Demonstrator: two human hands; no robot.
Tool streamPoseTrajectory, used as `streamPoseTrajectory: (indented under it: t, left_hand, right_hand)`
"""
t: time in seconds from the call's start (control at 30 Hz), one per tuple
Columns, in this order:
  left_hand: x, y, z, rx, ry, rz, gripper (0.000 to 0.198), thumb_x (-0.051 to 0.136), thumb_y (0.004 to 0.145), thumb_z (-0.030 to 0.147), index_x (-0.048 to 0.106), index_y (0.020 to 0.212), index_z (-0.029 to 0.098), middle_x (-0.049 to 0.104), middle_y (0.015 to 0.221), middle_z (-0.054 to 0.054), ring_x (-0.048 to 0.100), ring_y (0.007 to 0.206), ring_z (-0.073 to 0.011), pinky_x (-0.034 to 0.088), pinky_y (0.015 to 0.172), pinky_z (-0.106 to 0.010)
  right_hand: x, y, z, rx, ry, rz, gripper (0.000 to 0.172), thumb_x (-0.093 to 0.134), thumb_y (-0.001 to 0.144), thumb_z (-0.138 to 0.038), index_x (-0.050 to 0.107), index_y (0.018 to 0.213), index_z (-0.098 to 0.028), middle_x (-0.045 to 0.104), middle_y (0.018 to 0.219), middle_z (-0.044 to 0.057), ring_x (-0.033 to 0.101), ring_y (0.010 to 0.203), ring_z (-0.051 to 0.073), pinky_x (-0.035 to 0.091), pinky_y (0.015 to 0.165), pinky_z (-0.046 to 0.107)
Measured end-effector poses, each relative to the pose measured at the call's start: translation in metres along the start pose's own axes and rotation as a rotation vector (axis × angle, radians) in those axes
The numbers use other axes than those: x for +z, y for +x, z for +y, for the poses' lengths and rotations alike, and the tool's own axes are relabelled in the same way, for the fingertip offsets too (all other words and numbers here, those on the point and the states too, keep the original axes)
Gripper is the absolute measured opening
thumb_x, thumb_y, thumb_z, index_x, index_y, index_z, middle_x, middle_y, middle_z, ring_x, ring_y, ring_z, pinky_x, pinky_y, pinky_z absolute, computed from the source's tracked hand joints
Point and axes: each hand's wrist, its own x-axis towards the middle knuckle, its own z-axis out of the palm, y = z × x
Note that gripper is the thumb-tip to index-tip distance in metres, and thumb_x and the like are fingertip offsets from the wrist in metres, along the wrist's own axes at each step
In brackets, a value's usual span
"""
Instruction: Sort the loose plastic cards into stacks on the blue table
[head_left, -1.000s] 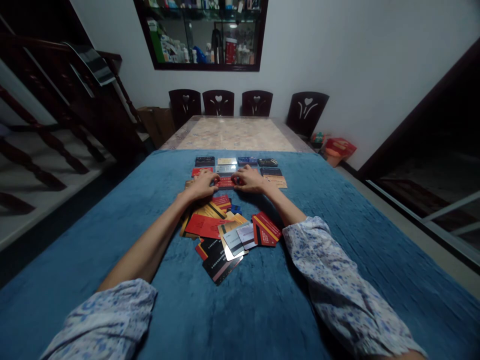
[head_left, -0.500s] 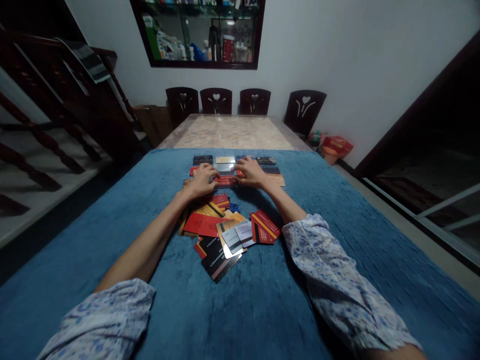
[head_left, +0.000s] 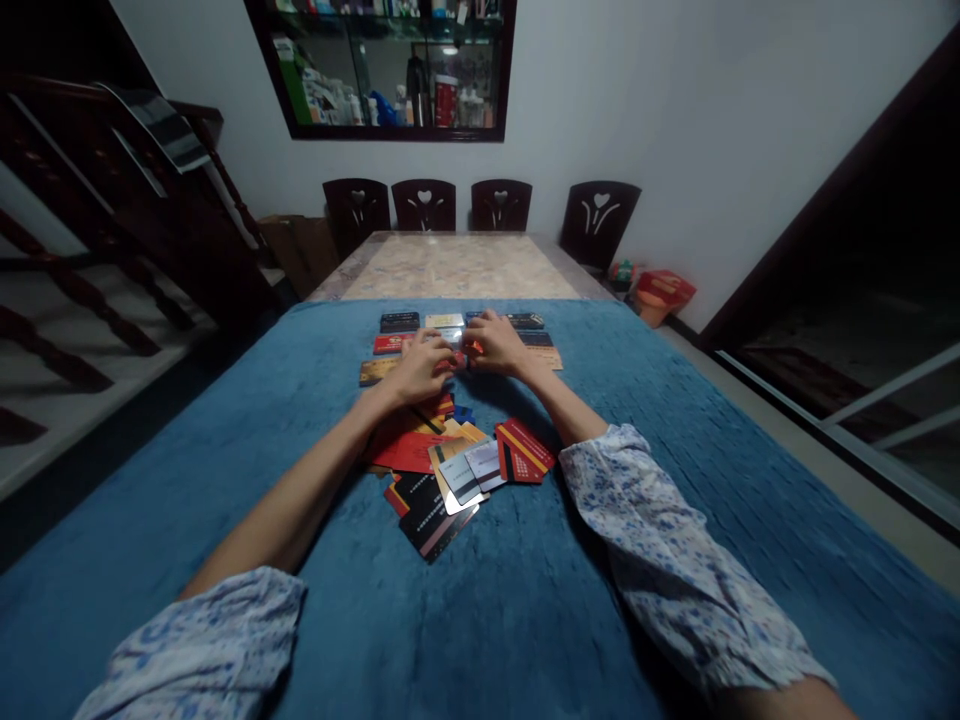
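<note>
We had a loose pile of cards (head_left: 457, 474) spread on a blue cloth (head_left: 555, 600) that covered the near part of the tabletop (head_left: 461, 265). Just beyond the pile, our left hand (head_left: 424, 372) and right hand (head_left: 495, 347) faced each other, close together, the fingers of each bent inward. Between them showed a red card (head_left: 460, 359), mostly hidden by our left hand; we could not tell whether the fingers gripped it or only touched it. Beyond the pile and to its left lay a gold card (head_left: 377, 373), with a white-marked red card (head_left: 390, 345) past it and a black card (head_left: 399, 322) farther off. Beyond the pile and to its right, we had a tan card (head_left: 551, 358) and, behind that, a dark card (head_left: 538, 339). Far beyond the pile, near the wall (head_left: 630, 100), stood 4 chairs (head_left: 446, 207).
</note>
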Motion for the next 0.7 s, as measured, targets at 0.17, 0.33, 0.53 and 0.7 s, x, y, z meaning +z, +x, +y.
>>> streamPoseTrajectory:
  t: [0.17, 0.33, 0.53, 0.7]
  left_hand:
    - [-0.001, -0.003, 0.017, 0.064, 0.011, -0.042, 0.022, 0.061, 0.087, 0.020, 0.076, 0.102, 0.023, 0.069, 0.123, -0.009, 0.039, 0.136, -0.0353, 0.031, 0.112, -0.061]
    - [0.004, -0.012, 0.031, 0.118, 0.021, -0.080, 0.021, 0.062, 0.086, 0.020, 0.076, 0.103, 0.023, 0.067, 0.127, -0.010, 0.040, 0.136, -0.0358, 0.033, 0.109, -0.060]
    - [0.006, -0.032, 0.049, 0.205, 0.025, -0.115, 0.017, 0.062, 0.089, 0.020, 0.073, 0.102, 0.022, 0.066, 0.127, -0.010, 0.040, 0.135, -0.0350, 0.032, 0.107, -0.060]
    - [0.010, -0.049, 0.066, 0.264, 0.032, -0.109, 0.018, 0.060, 0.092, 0.024, 0.071, 0.105, 0.024, 0.066, 0.128, -0.010, 0.042, 0.134, -0.0342, 0.035, 0.104, -0.057]
  right_hand:
    - [-0.004, -0.010, 0.001, -0.028, -0.017, -0.027, 0.029, 0.054, 0.093, -0.027, 0.075, 0.110, -0.020, 0.068, 0.112, 0.014, 0.044, 0.112, 0.032, 0.032, 0.082, 0.039]
    - [-0.007, -0.029, 0.008, -0.061, -0.022, -0.033, 0.026, 0.053, 0.094, -0.028, 0.075, 0.106, -0.021, 0.069, 0.111, 0.013, 0.043, 0.113, 0.032, 0.031, 0.085, 0.039]
    - [-0.012, -0.066, 0.011, -0.103, 0.001, -0.042, 0.029, 0.052, 0.095, -0.027, 0.075, 0.113, -0.022, 0.068, 0.118, 0.013, 0.045, 0.111, 0.031, 0.032, 0.089, 0.041]
    - [-0.011, -0.097, 0.016, -0.142, 0.043, -0.025, 0.029, 0.054, 0.095, -0.032, 0.075, 0.113, -0.023, 0.070, 0.115, 0.013, 0.046, 0.112, 0.031, 0.034, 0.093, 0.045]
